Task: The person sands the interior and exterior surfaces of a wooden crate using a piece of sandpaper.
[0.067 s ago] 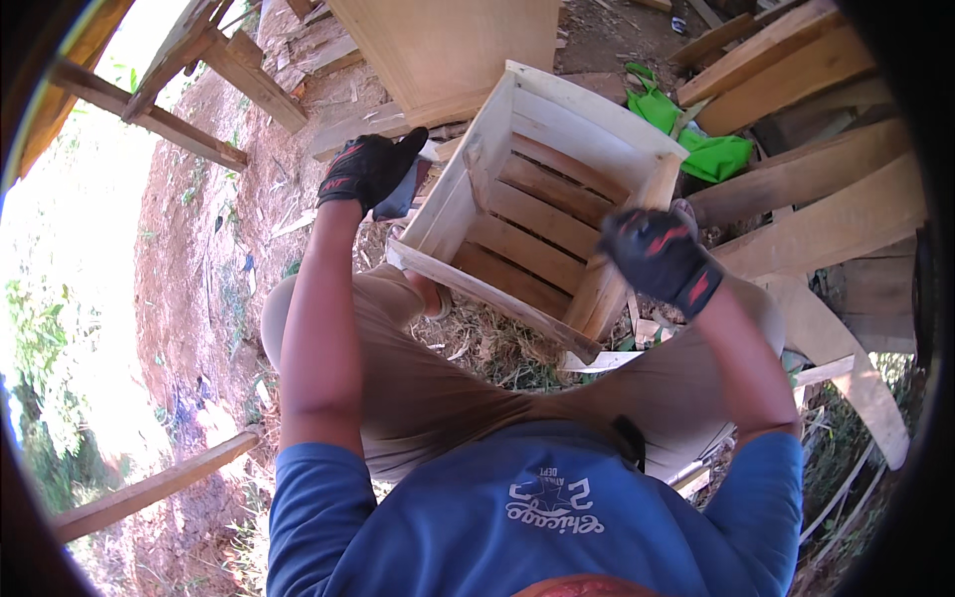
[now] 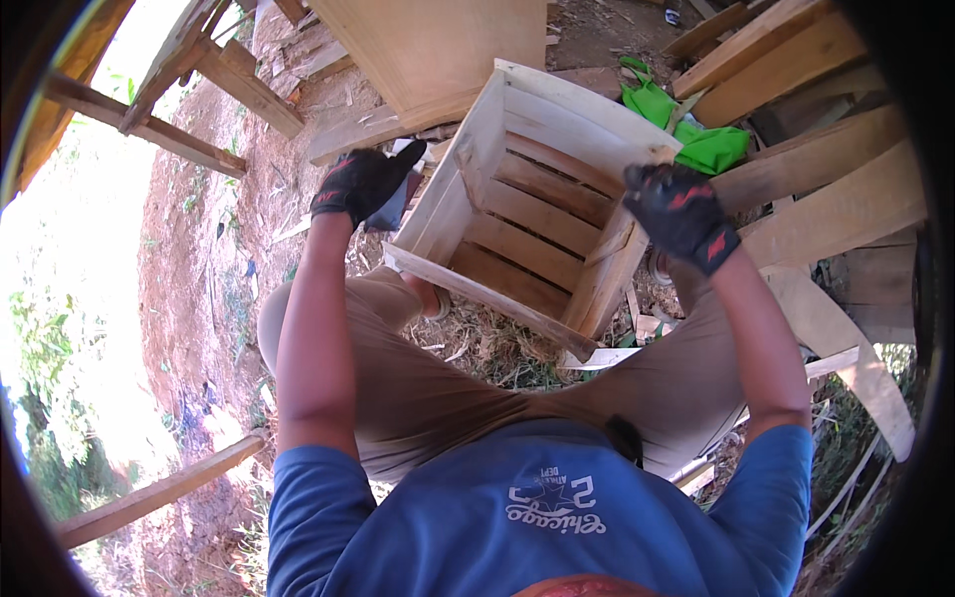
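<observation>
A pale wooden crate point(image 2: 537, 251) with a slatted bottom stands tilted between my knees, its open top toward me. My left hand point(image 2: 364, 183), in a black glove with red marks, is beside the crate's left wall. Its fingers are closed round a folded dark grey sheet that looks like sandpaper point(image 2: 388, 207), and the thumb sticks out toward the crate. My right hand point(image 2: 682, 214), gloved alike, is at the crate's right rim near the far corner. Its fingers are curled in; whether they hold the rim or something small is hidden.
A large wooden panel point(image 2: 438, 50) lies beyond the crate. Green cloth or bag point(image 2: 711, 147) sits past the far right corner. Boards point(image 2: 826, 214) are piled on the right. A timber frame point(image 2: 149, 119) stands far left, over bare earth, with a loose stick point(image 2: 164, 490) nearer.
My right hand has moved outward to the right and slightly away, from over the crate's right wall to its rim. The left hand has dropped slightly, still holding the grey sheet.
</observation>
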Motion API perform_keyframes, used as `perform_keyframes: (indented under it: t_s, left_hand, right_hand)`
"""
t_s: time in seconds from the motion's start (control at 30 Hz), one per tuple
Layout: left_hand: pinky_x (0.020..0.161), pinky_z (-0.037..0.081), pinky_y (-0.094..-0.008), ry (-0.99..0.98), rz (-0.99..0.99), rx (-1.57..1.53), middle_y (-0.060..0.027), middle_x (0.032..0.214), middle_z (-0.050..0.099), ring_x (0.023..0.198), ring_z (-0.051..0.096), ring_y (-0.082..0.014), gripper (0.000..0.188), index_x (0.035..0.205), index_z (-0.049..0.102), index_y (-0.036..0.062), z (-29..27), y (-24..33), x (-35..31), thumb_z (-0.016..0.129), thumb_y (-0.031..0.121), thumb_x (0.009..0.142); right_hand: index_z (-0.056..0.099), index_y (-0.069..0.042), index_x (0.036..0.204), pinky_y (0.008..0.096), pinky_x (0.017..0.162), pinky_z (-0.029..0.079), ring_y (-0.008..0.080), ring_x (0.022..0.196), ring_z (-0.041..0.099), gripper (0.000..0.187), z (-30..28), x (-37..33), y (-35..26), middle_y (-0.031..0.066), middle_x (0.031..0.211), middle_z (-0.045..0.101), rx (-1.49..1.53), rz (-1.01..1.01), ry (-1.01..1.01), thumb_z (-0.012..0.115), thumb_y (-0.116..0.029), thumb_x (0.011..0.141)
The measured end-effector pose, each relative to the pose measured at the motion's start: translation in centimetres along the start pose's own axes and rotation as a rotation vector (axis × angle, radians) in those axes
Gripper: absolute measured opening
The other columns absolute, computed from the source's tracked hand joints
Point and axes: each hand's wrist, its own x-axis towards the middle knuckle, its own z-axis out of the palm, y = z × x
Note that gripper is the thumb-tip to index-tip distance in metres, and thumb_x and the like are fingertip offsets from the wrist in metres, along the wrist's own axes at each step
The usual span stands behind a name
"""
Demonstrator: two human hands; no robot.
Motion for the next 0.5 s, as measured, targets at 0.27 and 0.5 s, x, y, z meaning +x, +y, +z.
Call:
perform_keyframes:
  t_s: [0.27, 0.5]
  left_hand:
    - [0.068, 0.053, -0.0465, 0.257, 0.600, 0.045, -0.0156, 0.069, 0.067, 0.071, 0.068, -0.0338, 0.037, 0.082, 0.074, 0.0085, 11.3, 1.9, -6.2, 0.068, 0.043, 0.094]
    - [0.061, 0.050, -0.0496, 0.237, 0.821, -0.044, -0.0151, 0.059, 0.063, 0.059, 0.064, -0.0363, 0.038, 0.066, 0.066, 0.0090, 18.2, 7.3, -7.5, 0.072, 0.035, 0.093]
  right_hand:
    - [0.063, -0.009, 0.122, 0.0500, 0.096, 0.053, 0.0382, 0.114, 0.065, 0.044, 9.5, 1.6, 11.1, 0.0195, 0.121, 0.068, 0.172, 0.508, -0.031, 0.067, -0.039, 0.090]
    - [0.065, -0.006, 0.119, 0.0476, 0.093, 0.054, 0.0354, 0.111, 0.066, 0.046, 10.0, 2.7, 7.5, 0.0183, 0.122, 0.066, 0.186, 0.430, -0.007, 0.070, -0.041, 0.089]
